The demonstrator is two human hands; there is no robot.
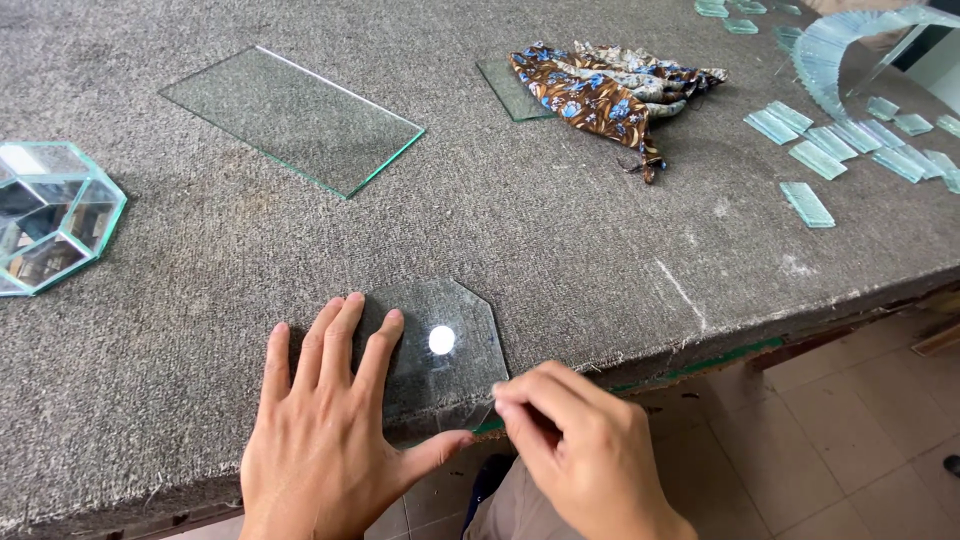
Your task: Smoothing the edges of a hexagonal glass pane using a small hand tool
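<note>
Left hand [325, 430] is lying spread flat, pressing down the clear octagonal glass pane [440, 345] at the near edge of the grey carpeted workbench [560, 230] so it isn't sliding, while right hand [580, 450], fingers pressed together, is pinching the pane's overhanging corner.

The left hand [325, 440] lies flat, palm down, fingers stretched forward and slightly spread, thumb angled out to the right. The right hand [575, 445] is curled beside it, fingertips pinched together and pointing left, knuckles raised.
</note>
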